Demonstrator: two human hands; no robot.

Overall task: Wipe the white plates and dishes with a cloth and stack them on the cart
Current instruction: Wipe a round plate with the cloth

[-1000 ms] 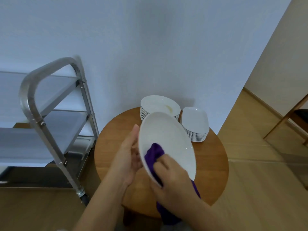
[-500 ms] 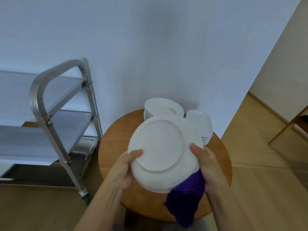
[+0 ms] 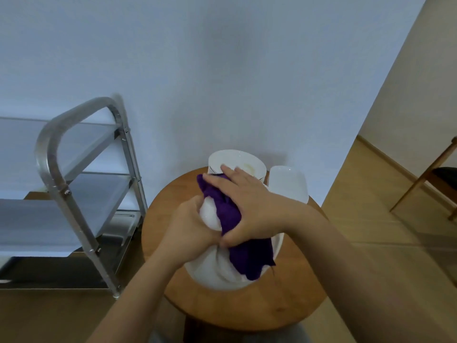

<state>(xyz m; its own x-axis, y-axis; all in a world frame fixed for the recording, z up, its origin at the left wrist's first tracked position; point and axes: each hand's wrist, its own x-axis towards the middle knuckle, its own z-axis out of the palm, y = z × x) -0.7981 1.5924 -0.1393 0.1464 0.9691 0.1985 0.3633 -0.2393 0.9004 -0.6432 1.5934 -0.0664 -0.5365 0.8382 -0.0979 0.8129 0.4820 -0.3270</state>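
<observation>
A white plate (image 3: 210,271) is held underside up over the round wooden table (image 3: 284,308). My left hand (image 3: 190,233) grips its left rim. My right hand (image 3: 247,206) presses a purple cloth (image 3: 227,214) flat against the plate's back, the cloth hanging down over the near right edge. Behind my hands stand a stack of round white plates (image 3: 247,164) and a stack of white oblong dishes (image 3: 288,184), both partly hidden. The metal cart (image 3: 81,174) stands to the left with bare shelves.
A white wall rises right behind the table. A wooden chair (image 3: 435,179) stands at the far right on the wood floor. The cart's handle frame (image 3: 49,144) is close to the table's left edge.
The plate was turned from face up to underside up. My right hand moved from the plate's right rim onto its back with the cloth. The camera shifted slightly.
</observation>
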